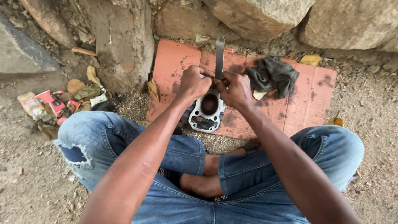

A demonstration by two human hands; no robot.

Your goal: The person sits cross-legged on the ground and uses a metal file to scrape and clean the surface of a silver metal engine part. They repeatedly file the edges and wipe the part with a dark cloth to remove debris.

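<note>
Left hand (pixel 194 84) and right hand (pixel 235 89) both clenched round a flat metal blade (pixel 219 53) — just above the engine cylinder block (pixel 206 112), grey rag (pixel 273 74) right of it, on red cardboard (pixel 304 103).

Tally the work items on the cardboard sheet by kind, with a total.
Metal engine cylinder block: 1
Flat metal blade, held by left hand and right hand: 1
Dark grey rag: 1
Total: 3, all on the reddish cardboard.

Dirt ground (pixel 25 182), boulders (pixel 348 20) behind (daylight).
</note>
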